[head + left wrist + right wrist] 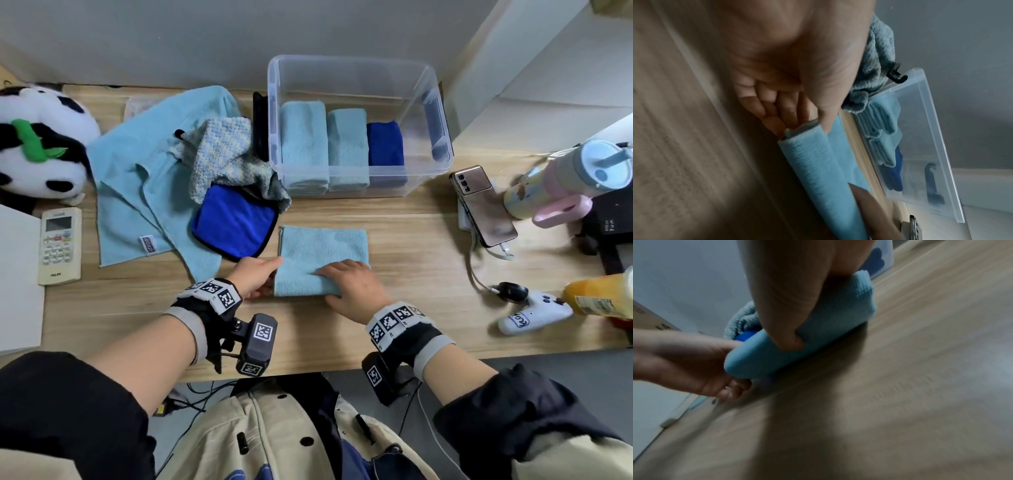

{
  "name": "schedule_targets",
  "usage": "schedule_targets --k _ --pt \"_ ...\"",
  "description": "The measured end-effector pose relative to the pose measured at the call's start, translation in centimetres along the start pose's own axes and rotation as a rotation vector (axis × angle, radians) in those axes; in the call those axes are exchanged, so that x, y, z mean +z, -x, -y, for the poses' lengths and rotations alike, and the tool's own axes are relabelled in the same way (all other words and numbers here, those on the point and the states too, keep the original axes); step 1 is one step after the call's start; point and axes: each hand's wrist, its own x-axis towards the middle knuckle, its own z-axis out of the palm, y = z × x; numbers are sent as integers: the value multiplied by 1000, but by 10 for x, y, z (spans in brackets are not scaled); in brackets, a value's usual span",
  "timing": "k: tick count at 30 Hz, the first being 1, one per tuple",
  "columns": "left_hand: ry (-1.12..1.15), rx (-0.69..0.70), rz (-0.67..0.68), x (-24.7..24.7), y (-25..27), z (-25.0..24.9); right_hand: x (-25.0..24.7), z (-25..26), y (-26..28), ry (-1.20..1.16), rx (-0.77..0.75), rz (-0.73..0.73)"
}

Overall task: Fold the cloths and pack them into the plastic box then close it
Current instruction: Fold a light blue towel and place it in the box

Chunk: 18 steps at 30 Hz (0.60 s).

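A light blue cloth (323,253) lies partly folded on the wooden table (411,240), its near edge turned over. My left hand (270,274) pinches the fold's left end; in the left wrist view the thumb lies on top and the fingers (789,113) sit under the layer. My right hand (329,284) grips the fold's near edge, with its thumb (791,340) dug into the cloth (818,331). Behind stands the clear plastic box (424,178), open, holding two folded light blue cloths (303,144) and a dark blue one (385,147).
Unfolded cloths are heaped left of the box: a big light blue one (137,178), a knitted one (222,150) and a dark blue one (236,229). A panda plush (37,144) and a remote (60,245) lie far left. A phone (486,205), tumbler (565,178) and controller (534,311) sit on the right.
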Motion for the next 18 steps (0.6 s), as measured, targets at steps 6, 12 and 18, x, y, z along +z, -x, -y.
schedule_targets --k 6,12,18 --pt "70 -84 -134 -18 1 2 -29 4 -22 -204 141 170" --pt "65 -135 7 -23 7 1 -24 -16 -45 -241 311 -110" --pt "194 -101 153 -17 8 0 -11 -20 -53 -339 482 -74"
